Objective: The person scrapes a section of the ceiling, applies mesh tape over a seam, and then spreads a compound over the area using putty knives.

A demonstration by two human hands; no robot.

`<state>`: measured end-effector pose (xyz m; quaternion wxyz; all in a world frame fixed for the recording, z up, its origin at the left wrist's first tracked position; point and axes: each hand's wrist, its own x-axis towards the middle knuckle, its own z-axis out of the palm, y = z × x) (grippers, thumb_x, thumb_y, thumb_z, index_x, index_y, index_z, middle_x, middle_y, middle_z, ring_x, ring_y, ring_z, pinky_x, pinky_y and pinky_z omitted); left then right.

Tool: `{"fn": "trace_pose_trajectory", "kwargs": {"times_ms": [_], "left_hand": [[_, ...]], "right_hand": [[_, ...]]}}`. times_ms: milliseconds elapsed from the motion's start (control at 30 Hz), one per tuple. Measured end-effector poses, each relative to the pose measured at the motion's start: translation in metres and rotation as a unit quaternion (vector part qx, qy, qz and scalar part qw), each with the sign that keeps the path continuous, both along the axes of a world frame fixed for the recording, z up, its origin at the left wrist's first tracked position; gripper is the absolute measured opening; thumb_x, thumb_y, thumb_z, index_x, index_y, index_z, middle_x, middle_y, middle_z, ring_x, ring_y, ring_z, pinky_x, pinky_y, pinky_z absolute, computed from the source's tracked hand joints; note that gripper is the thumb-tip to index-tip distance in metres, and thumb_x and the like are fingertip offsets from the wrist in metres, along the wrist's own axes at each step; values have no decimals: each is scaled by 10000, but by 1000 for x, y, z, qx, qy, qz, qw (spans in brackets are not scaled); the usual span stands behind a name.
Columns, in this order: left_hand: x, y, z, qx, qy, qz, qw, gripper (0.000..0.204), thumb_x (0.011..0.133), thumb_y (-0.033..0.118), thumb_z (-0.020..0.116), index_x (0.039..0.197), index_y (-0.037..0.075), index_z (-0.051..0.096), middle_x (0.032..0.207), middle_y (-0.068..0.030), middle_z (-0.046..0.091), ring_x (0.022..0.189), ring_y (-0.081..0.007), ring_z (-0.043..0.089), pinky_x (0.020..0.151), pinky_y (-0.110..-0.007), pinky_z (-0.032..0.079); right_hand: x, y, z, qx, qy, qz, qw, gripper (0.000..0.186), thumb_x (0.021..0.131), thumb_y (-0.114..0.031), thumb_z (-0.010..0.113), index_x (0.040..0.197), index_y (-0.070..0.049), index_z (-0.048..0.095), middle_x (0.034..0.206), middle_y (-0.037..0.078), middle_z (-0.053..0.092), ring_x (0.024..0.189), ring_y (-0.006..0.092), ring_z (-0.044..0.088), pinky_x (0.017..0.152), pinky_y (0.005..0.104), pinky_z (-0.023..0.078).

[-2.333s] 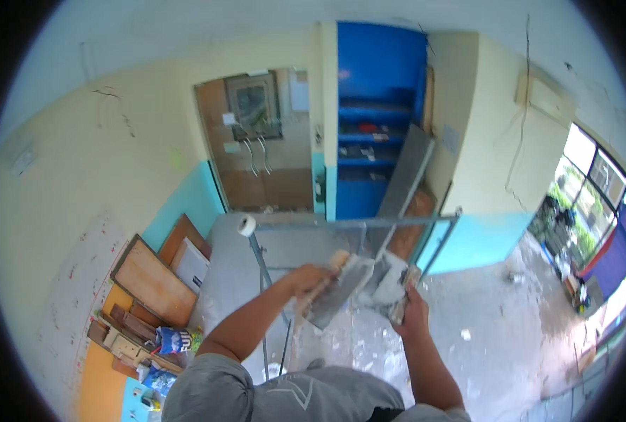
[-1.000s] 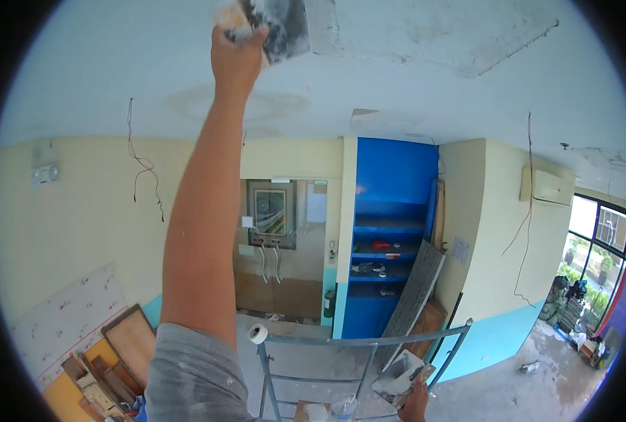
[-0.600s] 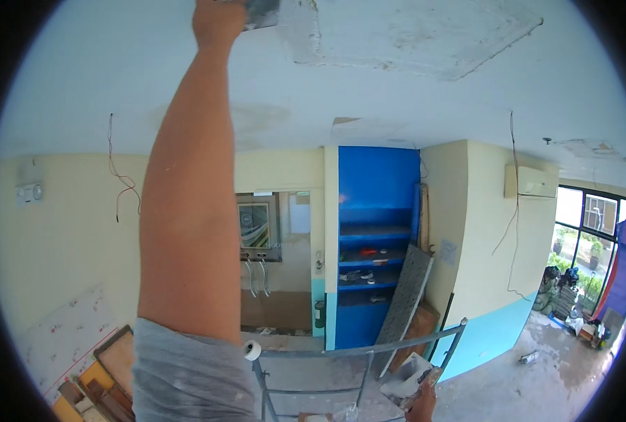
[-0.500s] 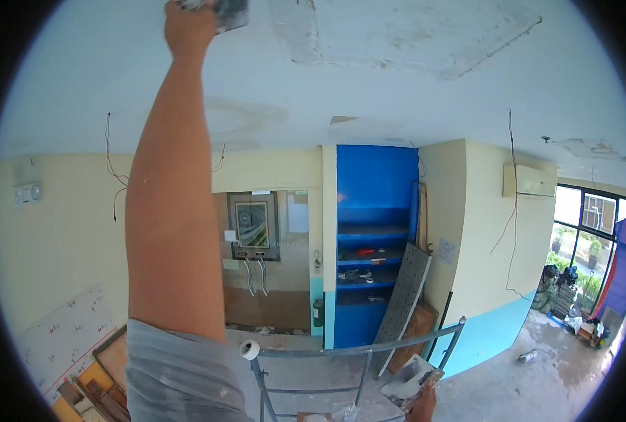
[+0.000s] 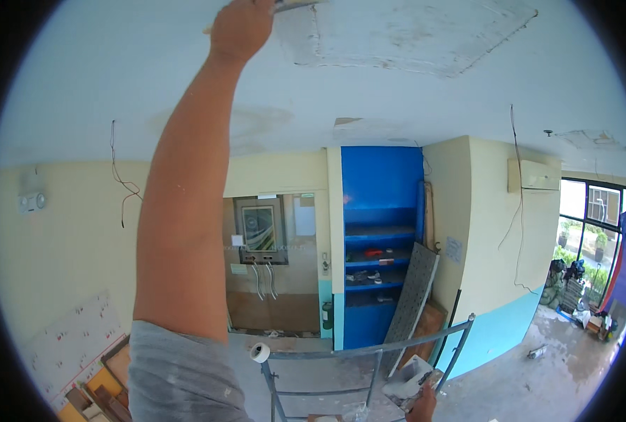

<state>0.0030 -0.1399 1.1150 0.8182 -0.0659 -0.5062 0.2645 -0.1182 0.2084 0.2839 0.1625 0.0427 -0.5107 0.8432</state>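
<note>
My left arm stretches up to the ceiling, and my left hand is closed round a putty knife whose blade lies close to the ceiling at the top edge of the picture. Beside the blade is a rough-edged rectangular patch with a ridged border. Low on the right, my right hand grips a pale, smeared putty board; its fingers show only in part.
A grey metal scaffold rail with a white tape roll stands in front of me. Beyond are a glass door, blue shelves and a leaning perforated plank. Loose wires hang from the ceiling.
My left hand has swept right along the ceiling with the putty knife, toward the patch, and its blade has turned more edge-on. My right hand stays low with the putty board.
</note>
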Motion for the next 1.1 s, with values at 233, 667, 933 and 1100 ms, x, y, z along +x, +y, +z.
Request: {"fn": "trace_pose_trajectory", "kwargs": {"times_ms": [233,667,933,1100], "left_hand": [[71,10,14,-7,109,-53,993,302,845,75,532,1136,-1,554,1049,-198,629,931,-374,618,817,-468,492],[123,-16,-95,234,13,-215,948,667,835,531,638,1193,-15,496,1111,-233,630,1033,-390,615,873,-442,478],[-16,79,-443,365,-673,-135,629,441,992,383,393,1224,40,545,1201,-208,586,1113,-365,569,965,-433,441],[-42,142,-659,294,-862,-235,341,489,959,458,437,1253,99,591,1199,-196,611,1091,-344,589,947,-409,439]], "right_hand": [[-12,34,-100,148,21,-39,988,364,980,-373,489,1211,-98,549,1045,54,602,854,202,595,622,346,506],[113,64,61,-207,-130,139,960,453,991,-327,458,1323,-19,469,1240,158,580,1108,331,586,925,472,488],[125,62,128,-260,-149,308,903,395,997,-294,437,1292,-36,487,1231,136,592,1114,324,592,988,505,462],[138,65,130,-245,-164,333,896,378,984,-266,441,1283,-44,507,1250,134,590,1105,313,600,989,497,461]]}}
